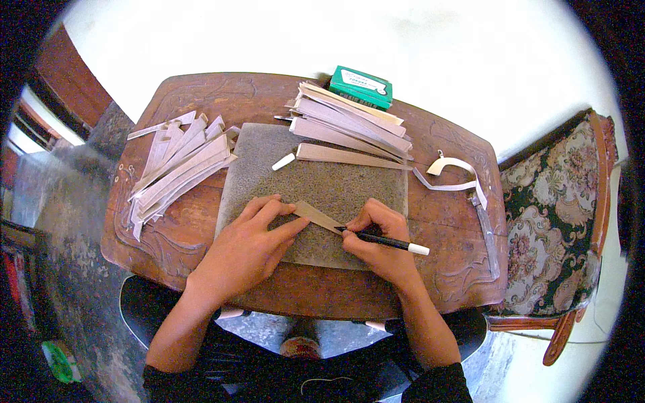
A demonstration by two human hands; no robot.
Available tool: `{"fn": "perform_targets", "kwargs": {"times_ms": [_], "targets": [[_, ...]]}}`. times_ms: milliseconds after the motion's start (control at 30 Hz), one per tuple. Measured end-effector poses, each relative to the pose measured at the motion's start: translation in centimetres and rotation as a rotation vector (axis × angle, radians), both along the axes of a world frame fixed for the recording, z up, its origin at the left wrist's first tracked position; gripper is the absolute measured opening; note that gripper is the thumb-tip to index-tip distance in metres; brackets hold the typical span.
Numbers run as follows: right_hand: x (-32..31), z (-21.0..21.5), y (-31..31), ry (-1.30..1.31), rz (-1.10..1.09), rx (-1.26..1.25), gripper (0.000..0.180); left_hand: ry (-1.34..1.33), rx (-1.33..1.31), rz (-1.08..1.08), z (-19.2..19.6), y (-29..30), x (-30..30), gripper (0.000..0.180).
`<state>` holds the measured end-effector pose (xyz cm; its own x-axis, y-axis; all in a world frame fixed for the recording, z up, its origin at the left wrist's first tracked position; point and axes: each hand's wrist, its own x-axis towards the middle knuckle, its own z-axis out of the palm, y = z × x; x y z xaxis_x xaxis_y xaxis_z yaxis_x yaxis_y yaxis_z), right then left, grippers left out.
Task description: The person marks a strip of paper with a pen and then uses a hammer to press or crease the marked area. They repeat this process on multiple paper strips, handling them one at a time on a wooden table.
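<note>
A short tan tapered strip (317, 215) lies slantwise over a grey-brown speckled mat (259, 178). Its upper left end is between the thumb and fingers of my left hand (245, 248). My right hand (381, 252) grips a black marker pen (386, 240) with a white end, its dark tip touching the strip's lower right part. The pen's white cap (283, 161) lies loose on the mat, farther off. Just beyond it, a stack of similar strips (349, 131) overlaps the mat's far edge.
Another pile of strips (181, 168) covers the left side of the carved wooden table (430, 228). A green box (361, 86) stands at the back. A curled pale strip (460, 164) and a long narrow strip (487, 235) lie at right, near a floral upholstered chair (547, 215).
</note>
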<state>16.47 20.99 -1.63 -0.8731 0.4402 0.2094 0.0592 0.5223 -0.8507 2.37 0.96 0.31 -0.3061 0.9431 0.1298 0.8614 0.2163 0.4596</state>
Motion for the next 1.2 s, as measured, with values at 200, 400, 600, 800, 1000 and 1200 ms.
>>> {"fn": "perform_targets", "kwargs": {"times_ms": [200, 400, 600, 800, 1000, 1200], "targets": [[0.04, -0.52, 0.23, 0.031, 0.013, 0.014, 0.021, -0.002, 0.005, 0.002, -0.04, 0.09, -0.02, 0.035], [0.58, -0.71, 0.47, 0.06, -0.069, -0.007, 0.02, 0.017, -0.01, -0.001, -0.06, 0.04, -0.04, 0.036], [1.0, -0.21, 0.71, -0.01, -0.035, -0.02, 0.021, -0.016, -0.006, -0.008, -0.17, 0.02, -0.07, 0.037], [0.97, -0.47, 0.86, 0.008, -0.027, 0.032, 0.022, 0.042, 0.035, -0.022, -0.06, 0.1, 0.02, 0.037], [0.84, -0.74, 0.79, 0.007, -0.037, -0.001, 0.023, -0.011, 0.019, -0.002, -0.21, 0.14, -0.06, 0.035], [0.7, -0.78, 0.88, 0.032, -0.015, 0.042, 0.022, -0.02, 0.016, -0.003, 0.07, -0.01, -0.04, 0.034]]}}
